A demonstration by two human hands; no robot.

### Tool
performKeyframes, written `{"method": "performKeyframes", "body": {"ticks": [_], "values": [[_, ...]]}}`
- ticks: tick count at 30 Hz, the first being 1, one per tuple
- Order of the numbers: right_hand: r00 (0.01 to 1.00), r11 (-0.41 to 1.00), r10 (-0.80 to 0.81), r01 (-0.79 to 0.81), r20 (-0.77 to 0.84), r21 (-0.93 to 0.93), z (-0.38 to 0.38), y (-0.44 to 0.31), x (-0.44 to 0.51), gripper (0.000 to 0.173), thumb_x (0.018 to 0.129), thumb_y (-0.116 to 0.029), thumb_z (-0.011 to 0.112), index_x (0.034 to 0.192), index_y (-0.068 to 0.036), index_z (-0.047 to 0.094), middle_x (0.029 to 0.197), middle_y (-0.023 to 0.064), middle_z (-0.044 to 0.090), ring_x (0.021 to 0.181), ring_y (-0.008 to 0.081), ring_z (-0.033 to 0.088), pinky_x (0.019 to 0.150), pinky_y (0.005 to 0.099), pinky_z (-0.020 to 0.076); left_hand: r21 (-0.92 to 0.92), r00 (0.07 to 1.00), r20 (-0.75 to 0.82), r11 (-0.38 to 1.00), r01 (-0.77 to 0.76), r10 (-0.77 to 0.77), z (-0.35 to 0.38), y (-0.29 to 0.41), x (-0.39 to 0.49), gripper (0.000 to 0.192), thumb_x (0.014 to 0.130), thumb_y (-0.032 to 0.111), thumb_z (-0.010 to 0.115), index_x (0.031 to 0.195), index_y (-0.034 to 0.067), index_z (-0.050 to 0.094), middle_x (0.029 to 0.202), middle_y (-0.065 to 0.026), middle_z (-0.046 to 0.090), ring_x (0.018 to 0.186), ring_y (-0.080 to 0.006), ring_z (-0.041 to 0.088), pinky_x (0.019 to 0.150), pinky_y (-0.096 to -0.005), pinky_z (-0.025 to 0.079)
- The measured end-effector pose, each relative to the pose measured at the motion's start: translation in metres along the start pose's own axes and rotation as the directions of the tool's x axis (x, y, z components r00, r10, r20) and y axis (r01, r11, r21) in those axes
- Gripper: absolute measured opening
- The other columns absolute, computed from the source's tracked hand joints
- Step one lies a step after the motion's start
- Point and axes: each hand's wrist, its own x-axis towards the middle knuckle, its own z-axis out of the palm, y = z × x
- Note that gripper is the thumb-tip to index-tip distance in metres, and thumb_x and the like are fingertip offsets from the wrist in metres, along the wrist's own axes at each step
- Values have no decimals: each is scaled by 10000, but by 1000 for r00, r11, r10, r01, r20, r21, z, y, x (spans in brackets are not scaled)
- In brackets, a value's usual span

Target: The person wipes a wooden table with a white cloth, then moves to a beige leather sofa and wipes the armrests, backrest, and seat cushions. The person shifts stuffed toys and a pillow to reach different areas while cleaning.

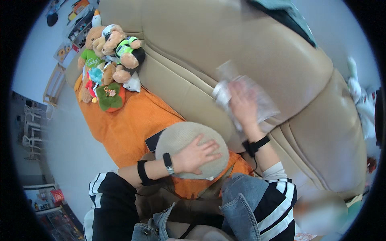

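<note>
My left hand (197,156) lies with its fingers spread on a round beige knitted item (172,141), possibly a beret or a cushion. This item rests on an orange towel-like cloth (135,120) draped over the tan sofa seat. A small white spot, perhaps a tag, shows at its lower edge. My right hand (244,102) is over a crumpled clear plastic bag (267,110) against the sofa. Motion blurs this hand and the bag, so whether the fingers grip the plastic cannot be told.
The dark phone (154,141) sticks out beside the knitted item. Several plush toys (120,51) and a green flower-shaped plush piece (110,98) sit at the sofa's left end. The tan leather sofa (193,33) bears a dark green cloth (286,18) along its top. White plush (359,93) is at right.
</note>
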Motion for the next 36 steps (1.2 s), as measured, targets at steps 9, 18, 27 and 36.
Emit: {"method": "performKeyframes", "body": {"ticks": [9, 18, 27, 36], "values": [[935, 959, -284, 272, 212, 86, 7, 38, 29, 625, 750, -259, 591, 1347, -137, 450, 1439, 69, 388, 1350, 249, 317, 1101, 526, 180, -324, 954, -287, 928, -183, 87, 40, -8, -34, 723, 675, 385, 732, 1299, 125, 475, 1373, -101, 421, 1307, -234, 358, 1085, -447, 263], [976, 979, -169, 151, -134, -135, -30, -33, 276, 639, 806, -251, 525, 1414, -133, 371, 1491, 109, 315, 1391, 283, 252, 1112, 556, 105, -573, 952, -259, 819, -16, -163, 12, -99, -57, 538, 760, 237, 683, 1244, 76, 511, 1369, -176, 413, 1229, -329, 426, 992, -457, 371], [737, 781, -624, 569, 261, 258, 44, -79, 172, 621, 772, -274, 562, 1353, -100, 430, 1462, 120, 354, 1388, 285, 263, 1129, 553, 120, -156, 419, -698, 694, 702, -581, -48, -330, -129, 646, 696, 190, 697, 1301, 115, 483, 1408, -118, 384, 1352, -290, 289, 1066, -528, 264], [977, 959, -107, 53, -186, -277, 13, -134, 437, 620, 800, -337, 545, 1386, -183, 415, 1493, 111, 296, 1393, 347, 207, 1076, 631, 116, -18, 679, -413, 751, 660, -606, -17, -406, -139, 253, 878, 222, 503, 1114, 230, 595, 1385, 18, 430, 1384, -169, 252, 1066, -676, 157]]}}
